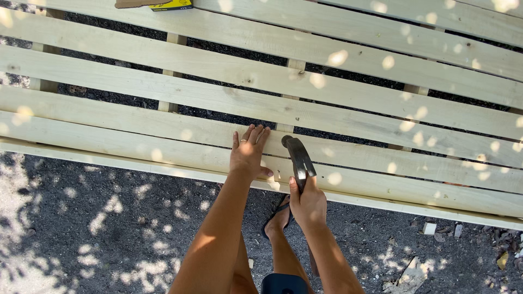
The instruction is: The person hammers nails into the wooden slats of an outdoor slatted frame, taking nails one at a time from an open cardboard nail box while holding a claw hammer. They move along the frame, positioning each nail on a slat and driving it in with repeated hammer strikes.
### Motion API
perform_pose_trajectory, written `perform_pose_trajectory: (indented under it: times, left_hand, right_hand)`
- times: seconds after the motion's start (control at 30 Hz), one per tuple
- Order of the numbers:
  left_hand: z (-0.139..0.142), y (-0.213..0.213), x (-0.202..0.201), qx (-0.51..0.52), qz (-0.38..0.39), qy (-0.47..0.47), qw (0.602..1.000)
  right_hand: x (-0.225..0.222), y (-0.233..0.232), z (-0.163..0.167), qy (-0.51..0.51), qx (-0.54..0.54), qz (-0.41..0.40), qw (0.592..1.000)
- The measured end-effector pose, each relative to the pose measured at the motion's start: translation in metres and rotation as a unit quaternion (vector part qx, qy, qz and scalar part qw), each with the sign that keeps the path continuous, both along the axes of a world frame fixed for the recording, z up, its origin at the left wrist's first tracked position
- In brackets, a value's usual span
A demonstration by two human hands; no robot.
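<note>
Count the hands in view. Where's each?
2. The left hand lies flat on a pale plank. The right hand, beside it, grips a dark hammer. No other hands show.

An outdoor carpentry site, seen from above. Pale, unfinished wooden slats (327,81) lie in parallel rows over crosswise battens (173,71), forming a slatted frame set directly on dark gravel ground (81,218). Dappled sunlight, as through foliage, spots both wood and ground. Small wood offcuts (430,228) and dry debris lie scattered at lower right. A hammer (297,155) over the boards and a yellow box (170,5) at the far edge mark manual building work.
</note>
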State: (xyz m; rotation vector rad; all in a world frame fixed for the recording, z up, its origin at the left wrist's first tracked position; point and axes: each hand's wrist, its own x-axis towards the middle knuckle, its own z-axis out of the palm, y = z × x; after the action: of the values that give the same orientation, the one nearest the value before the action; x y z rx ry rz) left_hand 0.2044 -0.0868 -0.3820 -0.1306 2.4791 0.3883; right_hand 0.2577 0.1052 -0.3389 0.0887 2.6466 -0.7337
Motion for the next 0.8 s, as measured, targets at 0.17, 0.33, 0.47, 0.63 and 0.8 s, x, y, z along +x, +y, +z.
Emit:
perform_pose_trajectory:
  times: [0.17,0.33,0.47,0.63,0.8]
  left_hand:
    - [0.008,0.002,-0.002,-0.019,-0.028,-0.028,0.999]
    - [0.009,0.005,0.001,0.006,0.009,-0.030,0.999]
    - [0.009,0.007,0.000,-0.033,-0.025,-0.044,0.998]
    - [0.009,0.007,0.003,-0.033,-0.014,-0.023,0.999]
    - [0.006,0.009,-0.001,-0.048,-0.027,-0.048,0.997]
  right_hand:
    - [0.017,0.015,0.005,0.081,-0.114,-0.061,0.988]
    - [0.030,0.033,-0.006,0.094,-0.114,-0.069,0.987]
    - [0.046,0.045,-0.005,0.021,-0.082,-0.060,0.995]
    - [0.063,0.041,-0.008,-0.004,-0.064,0.063,0.996]
    - [0.063,0.046,-0.017,-0.015,-0.042,0.059,0.997]
